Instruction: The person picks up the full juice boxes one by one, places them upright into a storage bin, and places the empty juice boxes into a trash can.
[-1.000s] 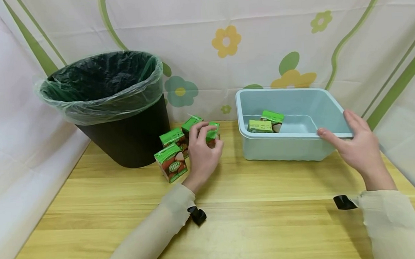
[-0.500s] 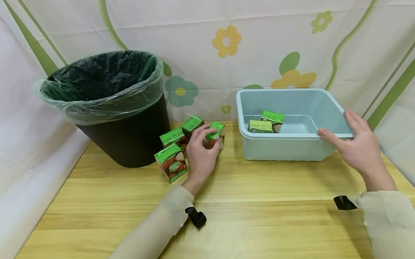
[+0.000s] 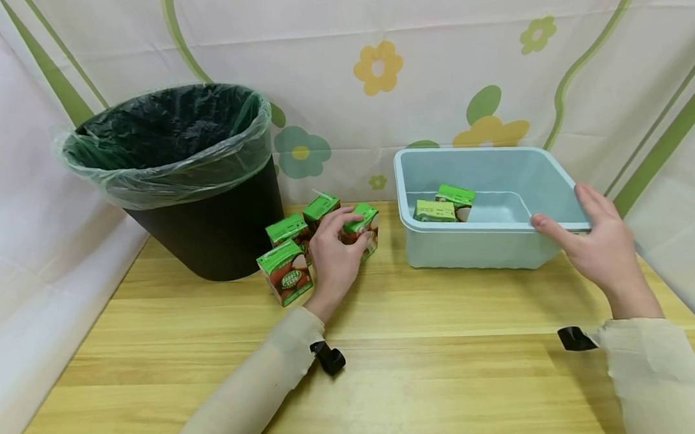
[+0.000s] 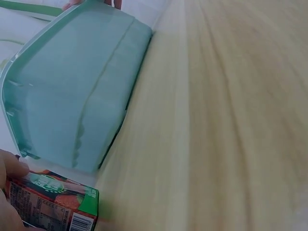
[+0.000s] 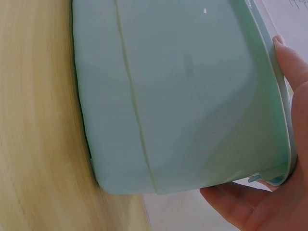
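Observation:
My left hand [image 3: 334, 253] pinches a small green and red-brown juice box [image 3: 369, 222] between thumb and fingers. In the left wrist view that juice box [image 4: 55, 199] shows its barcode and a green end. Three similar boxes stand just left of the hand: a front one [image 3: 286, 275], a middle one [image 3: 287, 230] and a rear one [image 3: 320, 206] with a white straw on top. My right hand [image 3: 602, 251] grips the right front corner of a light blue plastic tub [image 3: 471, 250], thumb over the rim. Inside the tub lie two more green boxes [image 3: 436, 211].
A black trash can [image 3: 208, 229] with a clear green-tinted liner [image 3: 171, 179] stands at the left, close to the boxes. A floral curtain [image 3: 329, 69] hangs behind the wooden table [image 3: 424, 369] and along both sides.
The left hand has closed on the rightmost juice box and shifted it slightly to the right, away from the others. The right hand and the tub have stayed put.

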`<state>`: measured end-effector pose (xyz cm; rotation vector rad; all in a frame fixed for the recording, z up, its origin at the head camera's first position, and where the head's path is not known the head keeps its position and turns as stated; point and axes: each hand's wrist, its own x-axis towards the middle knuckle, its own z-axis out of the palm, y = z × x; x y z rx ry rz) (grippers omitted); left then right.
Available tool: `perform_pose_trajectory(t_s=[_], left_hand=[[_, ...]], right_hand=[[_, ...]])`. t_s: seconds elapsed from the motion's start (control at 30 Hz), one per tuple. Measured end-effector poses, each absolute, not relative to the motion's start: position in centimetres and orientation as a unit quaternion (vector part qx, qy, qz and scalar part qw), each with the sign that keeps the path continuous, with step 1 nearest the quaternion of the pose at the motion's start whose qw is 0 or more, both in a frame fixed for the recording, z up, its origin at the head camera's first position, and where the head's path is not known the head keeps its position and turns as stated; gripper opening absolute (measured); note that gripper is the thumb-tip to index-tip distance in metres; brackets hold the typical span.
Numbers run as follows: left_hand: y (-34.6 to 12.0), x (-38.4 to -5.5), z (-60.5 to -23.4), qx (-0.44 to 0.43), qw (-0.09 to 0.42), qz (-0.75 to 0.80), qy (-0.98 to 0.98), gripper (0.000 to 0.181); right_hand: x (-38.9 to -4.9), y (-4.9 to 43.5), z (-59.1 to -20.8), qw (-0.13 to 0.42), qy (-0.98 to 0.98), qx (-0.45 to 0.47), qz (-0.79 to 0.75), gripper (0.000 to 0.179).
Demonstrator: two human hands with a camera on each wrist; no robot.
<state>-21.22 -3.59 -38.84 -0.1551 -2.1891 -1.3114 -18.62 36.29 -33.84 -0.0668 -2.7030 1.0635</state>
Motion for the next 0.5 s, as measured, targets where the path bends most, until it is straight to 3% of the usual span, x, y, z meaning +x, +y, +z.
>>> perform_pose_trajectory(t_s=[0.5], left_hand=[[-3.7,-21.3,-38.1,-0.114,0.368,-0.503,-0.773,0.019]], right_hand=[[-18.6,36.3,-33.9,0.120,-0.923,-0.024,0.365,0.102]])
